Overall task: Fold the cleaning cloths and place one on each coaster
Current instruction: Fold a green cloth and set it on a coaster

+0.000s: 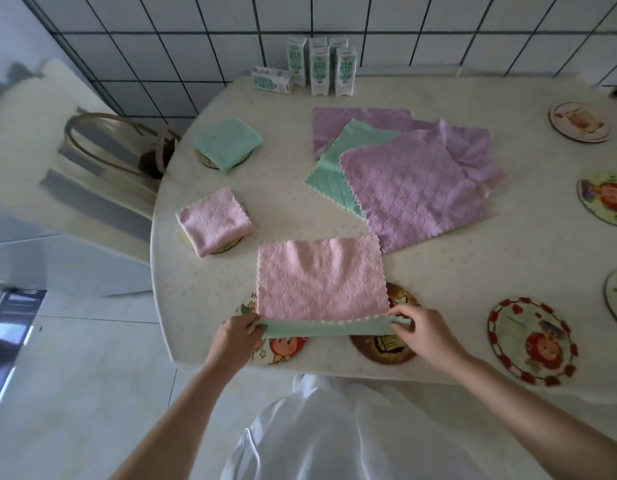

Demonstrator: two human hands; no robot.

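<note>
A pink cloth with a green underside [319, 280] lies near the table's front edge, over two coasters [283, 348] [383, 346]. My left hand [238, 336] pinches its near left corner and my right hand [423, 332] pinches its near right corner, with the near edge lifted so the green side shows. A folded pink cloth [213, 221] sits on a coaster at the left. Behind it, a folded green cloth [227, 142] rests on another coaster. Unfolded purple cloths [414, 188] and a green one [329, 178] lie overlapped in the middle.
Bare picture coasters lie along the right side [530, 346] [606, 199] [579, 121]. Several small cartons [317, 65] stand at the back by the tiled wall. A chair with a bag [120, 143] stands left of the table [438, 278].
</note>
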